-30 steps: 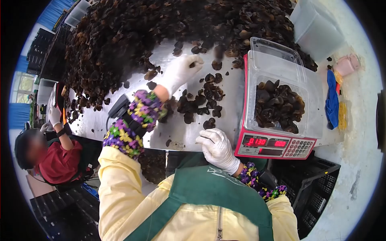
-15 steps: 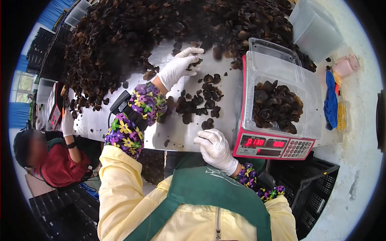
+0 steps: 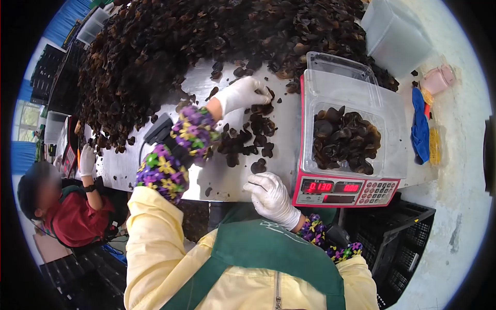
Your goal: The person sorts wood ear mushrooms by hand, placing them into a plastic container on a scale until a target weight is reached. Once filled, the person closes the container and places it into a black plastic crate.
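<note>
My left hand [image 3: 240, 95], in a white glove, reaches across the metal table [image 3: 129, 160]. Its fingers curl down over dark wood ear mushrooms at the near edge of the big pile [image 3: 206, 36]. A small loose group of mushrooms [image 3: 248, 139] lies just below that hand. My right hand [image 3: 271, 196], also gloved, rests on the table's front edge with nothing in it, left of the red scale [image 3: 343, 188]. On the scale stands a clear plastic box [image 3: 356, 98] with its lid open, partly filled with mushrooms [image 3: 343, 139]. The display reads 0.130.
A co-worker in red [image 3: 67, 217] sits at the left, one gloved hand [image 3: 87, 160] on the table near another scale. A translucent bin [image 3: 395, 33], a pink object [image 3: 438, 78] and a blue cloth [image 3: 419, 126] lie right of the scale. A black crate [image 3: 398, 237] stands below.
My left hand has moved from the pile's edge down and right, closing over loose mushrooms. My right hand has stayed on the table edge. The co-worker's hand has shifted slightly.
</note>
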### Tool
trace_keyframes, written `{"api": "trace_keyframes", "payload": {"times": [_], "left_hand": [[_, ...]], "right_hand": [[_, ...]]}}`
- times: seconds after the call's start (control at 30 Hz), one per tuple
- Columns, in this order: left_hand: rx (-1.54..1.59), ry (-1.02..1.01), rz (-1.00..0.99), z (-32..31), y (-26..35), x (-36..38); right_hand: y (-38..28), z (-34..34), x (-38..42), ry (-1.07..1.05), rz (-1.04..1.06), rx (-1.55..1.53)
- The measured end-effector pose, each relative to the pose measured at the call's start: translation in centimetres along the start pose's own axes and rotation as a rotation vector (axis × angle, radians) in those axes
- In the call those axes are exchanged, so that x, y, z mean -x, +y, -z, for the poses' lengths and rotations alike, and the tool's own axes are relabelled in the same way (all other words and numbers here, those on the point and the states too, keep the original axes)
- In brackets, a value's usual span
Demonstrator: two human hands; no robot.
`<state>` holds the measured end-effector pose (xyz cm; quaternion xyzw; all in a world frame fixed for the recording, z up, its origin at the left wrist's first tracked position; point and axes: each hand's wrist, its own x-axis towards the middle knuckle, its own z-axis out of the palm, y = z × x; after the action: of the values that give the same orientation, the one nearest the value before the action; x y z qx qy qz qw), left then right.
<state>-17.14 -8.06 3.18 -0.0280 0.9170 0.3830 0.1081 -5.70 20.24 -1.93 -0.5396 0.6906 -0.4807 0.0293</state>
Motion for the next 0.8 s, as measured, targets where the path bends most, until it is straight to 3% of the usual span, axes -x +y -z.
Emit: {"api": "trace_keyframes", "payload": {"times": [0.07, 0.13, 0.17, 0.3, 0.53, 0.6, 0.67, 0.73, 0.8], "left_hand": [[0.028, 0.041, -0.068, 0.6, 0.4, 1.8], [0.175, 0.081, 0.047, 1.3, -1.1, 1.3], [0.046, 0.230, 0.094, 1.2, -1.7, 1.1], [-0.076, 0.419, 0.053, 0.7, -0.7, 0.2], [-0.437, 0.302, 0.005, -0.4, -2.1, 0.5], [-0.483, 0.358, -0.067, -0.4, -3.1, 1.2], [0.366, 0.325, 0.088, -0.3, -2.2, 2.9], [0.961, 0.196, 0.202, 0.7, -1.3, 5.5], [1.224, 0.229, 0.250, 0.2, -1.6, 7.2]], "right_hand": [[0.1, -0.3, 0.1, 0.001, 0.020, -0.004], [0.0, -0.3, 0.1, -0.006, 0.022, -0.008], [0.0, -0.3, 0.0, -0.009, 0.027, -0.003], [0.1, -0.2, 0.0, 0.002, 0.034, 0.008], [0.1, -0.3, 0.2, 0.004, 0.009, -0.008], [0.1, -0.3, 0.0, 0.000, 0.024, -0.006], [-0.2, -0.1, -0.2, 0.031, 0.028, 0.012], [-0.1, -0.1, -0.2, 0.026, 0.026, 0.011], [-0.2, -0.1, -0.2, 0.012, 0.026, 0.005]]}}
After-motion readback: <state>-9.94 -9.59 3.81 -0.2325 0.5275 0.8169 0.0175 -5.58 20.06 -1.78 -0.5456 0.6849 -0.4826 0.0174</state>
